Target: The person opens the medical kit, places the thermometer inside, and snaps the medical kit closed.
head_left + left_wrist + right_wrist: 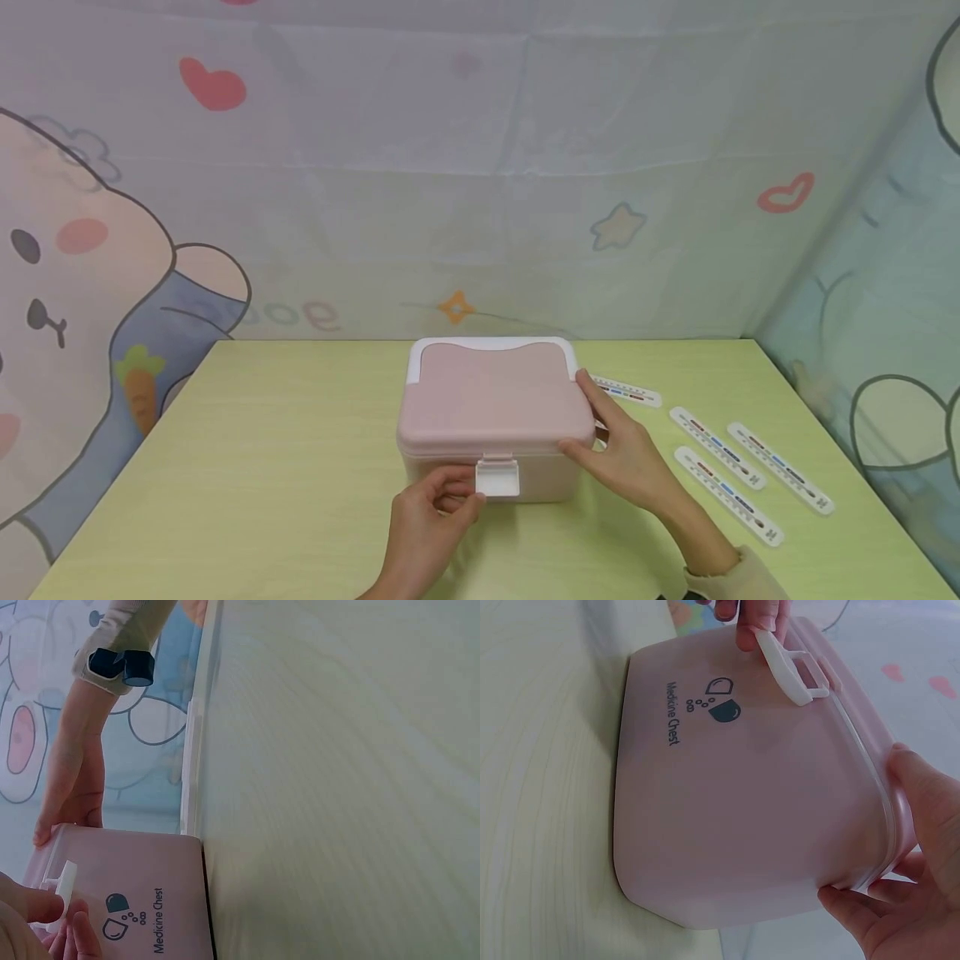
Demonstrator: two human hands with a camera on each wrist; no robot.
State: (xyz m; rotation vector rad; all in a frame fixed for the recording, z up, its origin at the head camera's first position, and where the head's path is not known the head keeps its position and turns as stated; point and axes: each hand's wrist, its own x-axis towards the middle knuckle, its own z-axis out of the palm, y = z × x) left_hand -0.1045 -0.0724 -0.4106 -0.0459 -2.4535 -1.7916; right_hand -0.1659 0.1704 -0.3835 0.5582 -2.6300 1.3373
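We see a pale pink, rounded plastic box (727,795) lettered "Medicine Chest", standing midway along the far edge of a pale yellow-green desk (300,458), somewhat in from it. The pink lid (495,392) is down; the white plastic latch (497,482) sticks out from the front. We judge the work is at the latch, unfastened with the lid unraised; whether it is being undone or closed, we cannot tell. The box's long axis runs left to right, its lettered front facing us. The left hand (431,517) pinches the latch; the right hand (630,462) grips the lid's right end. Four white, scale-marked strips (727,496) lie toward the desk's right edge.
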